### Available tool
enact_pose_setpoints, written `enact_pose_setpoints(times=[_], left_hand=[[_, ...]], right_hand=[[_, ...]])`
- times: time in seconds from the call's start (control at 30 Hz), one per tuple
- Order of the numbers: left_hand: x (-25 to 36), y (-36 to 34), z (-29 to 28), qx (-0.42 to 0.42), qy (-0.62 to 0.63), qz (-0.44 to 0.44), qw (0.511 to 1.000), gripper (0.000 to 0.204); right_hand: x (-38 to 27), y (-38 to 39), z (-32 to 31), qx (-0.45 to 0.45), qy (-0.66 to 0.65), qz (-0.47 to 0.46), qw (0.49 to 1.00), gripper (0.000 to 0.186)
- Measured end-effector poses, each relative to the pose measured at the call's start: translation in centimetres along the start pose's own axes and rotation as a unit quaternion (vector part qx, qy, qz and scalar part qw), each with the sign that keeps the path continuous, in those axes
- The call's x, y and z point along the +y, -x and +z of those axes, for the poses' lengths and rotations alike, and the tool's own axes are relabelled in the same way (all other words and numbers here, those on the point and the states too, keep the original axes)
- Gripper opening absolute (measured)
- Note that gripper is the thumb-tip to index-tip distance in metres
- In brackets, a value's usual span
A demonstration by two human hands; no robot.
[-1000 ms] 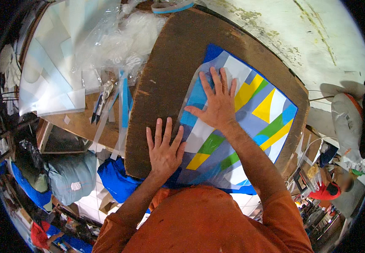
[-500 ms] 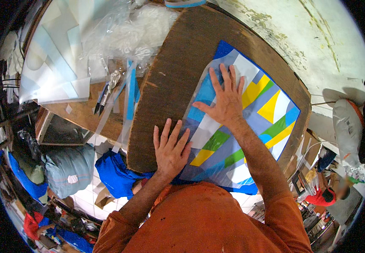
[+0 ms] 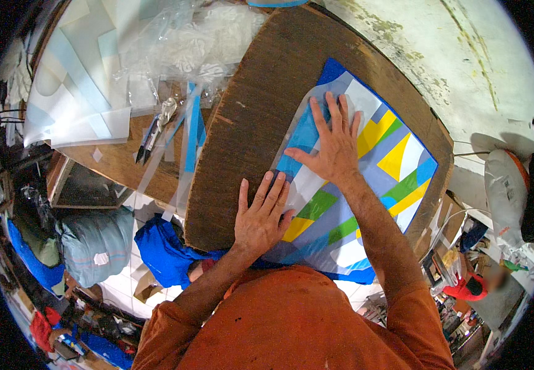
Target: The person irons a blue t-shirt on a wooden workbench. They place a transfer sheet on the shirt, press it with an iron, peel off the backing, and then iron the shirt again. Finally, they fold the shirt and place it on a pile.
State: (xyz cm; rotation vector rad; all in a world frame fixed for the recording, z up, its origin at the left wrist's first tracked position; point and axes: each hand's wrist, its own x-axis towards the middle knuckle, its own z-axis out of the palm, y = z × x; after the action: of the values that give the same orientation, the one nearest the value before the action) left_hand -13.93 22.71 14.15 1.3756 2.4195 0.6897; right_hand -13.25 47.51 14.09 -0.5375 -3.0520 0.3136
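Blue fabric (image 3: 331, 71) lies on a brown wooden board, mostly covered by a clear film sheet (image 3: 375, 163) with yellow, green, white and blue geometric shapes. My right hand (image 3: 335, 145) rests flat on the upper left part of the sheet, fingers spread. At the sheet's left edge is my left hand (image 3: 264, 213), palm down, its fingers stretched out partly over the board and partly over the film. Neither hand grips anything. My right forearm hides some of the pattern.
The wooden board (image 3: 236, 142) has a raised left edge. Beyond it are crumpled clear plastic (image 3: 199, 43), blue and clear strips (image 3: 193, 132), a small cutting tool (image 3: 151, 139) and pale sheets (image 3: 75, 74). Blue cloth (image 3: 162, 250) hangs below. Another person in red (image 3: 467, 288) is at right.
My left hand has slid slightly right and up, further onto the film's edge. The right hand stays almost in place on the sheet. The view has shifted slightly.
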Motion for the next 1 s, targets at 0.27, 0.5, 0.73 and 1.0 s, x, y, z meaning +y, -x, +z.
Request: enact_pose_setpoints(times=[0.27,0.5,0.73,1.0], left_hand=[[0.1,0.1,0.2,-0.007,-0.023,0.009,1.000,0.060],[0.2,0.2,0.1,-0.013,-0.032,0.014,0.999,0.058],[0.4,0.3,0.2,-0.014,-0.038,0.006,0.999,0.060],[1.3,1.0,-0.5,0.070,-0.015,-0.073,0.995,0.066]], right_hand=[[0.0,0.0,-0.2,-0.007,0.002,0.001,1.000,0.120],[0.1,0.0,-0.7,-0.012,-0.001,-0.008,1.000,0.127],[-0.3,-0.2,-1.1,-0.031,0.002,0.006,1.000,0.127],[-0.3,-0.4,-1.1,-0.042,-0.002,0.011,0.999,0.128]])
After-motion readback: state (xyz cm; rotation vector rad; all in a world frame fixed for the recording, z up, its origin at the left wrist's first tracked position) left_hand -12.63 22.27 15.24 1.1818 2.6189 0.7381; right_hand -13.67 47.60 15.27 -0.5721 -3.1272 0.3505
